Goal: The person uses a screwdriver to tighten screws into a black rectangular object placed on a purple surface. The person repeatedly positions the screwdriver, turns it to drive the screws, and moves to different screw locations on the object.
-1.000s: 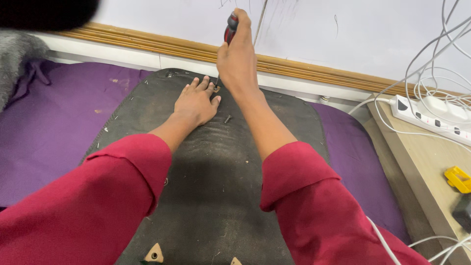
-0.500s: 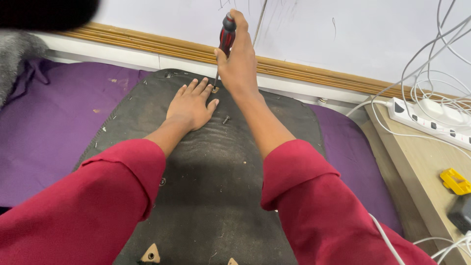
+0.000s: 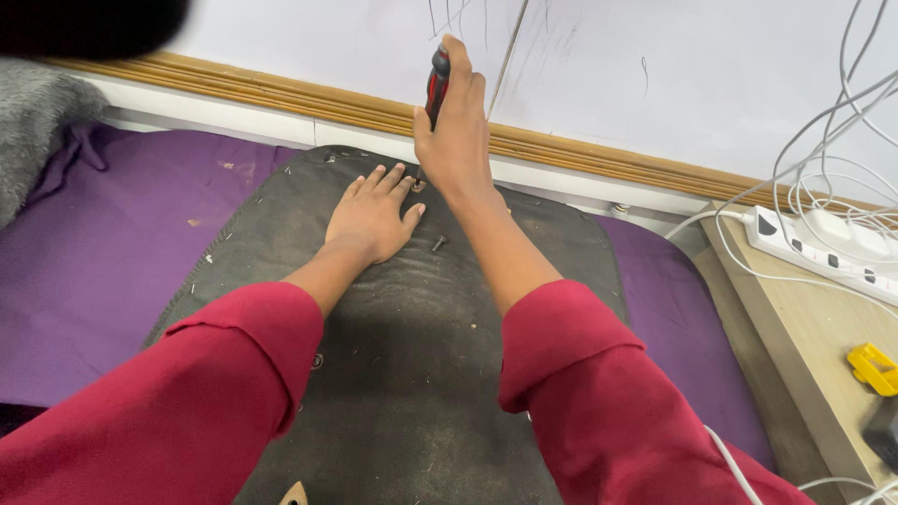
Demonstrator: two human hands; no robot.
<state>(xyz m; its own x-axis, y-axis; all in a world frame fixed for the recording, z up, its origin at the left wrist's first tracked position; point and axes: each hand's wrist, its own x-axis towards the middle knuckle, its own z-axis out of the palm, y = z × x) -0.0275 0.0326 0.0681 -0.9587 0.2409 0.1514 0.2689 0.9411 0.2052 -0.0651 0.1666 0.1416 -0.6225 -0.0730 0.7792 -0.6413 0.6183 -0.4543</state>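
Note:
A large dark flat panel (image 3: 421, 374) lies on a purple cloth (image 3: 103, 252). My left hand (image 3: 372, 213) rests flat on the panel near its far edge, fingers spread. My right hand (image 3: 458, 131) grips a red and black screwdriver (image 3: 437, 82) held upright, its tip down at the panel beside my left fingertips. A loose screw (image 3: 437, 243) lies on the panel just right of my left hand. Both arms wear red sleeves.
A white wall with a wooden strip (image 3: 281, 98) runs along the far side. On the right, a pale wooden surface (image 3: 804, 327) carries a white power strip (image 3: 823, 252) with several cables, and a yellow object (image 3: 875, 367). A grey fabric (image 3: 37, 122) sits far left.
My right hand with the screwdriver has come slightly lower and nearer, bringing the tip down by my left fingertips. My left hand stays flat on the panel.

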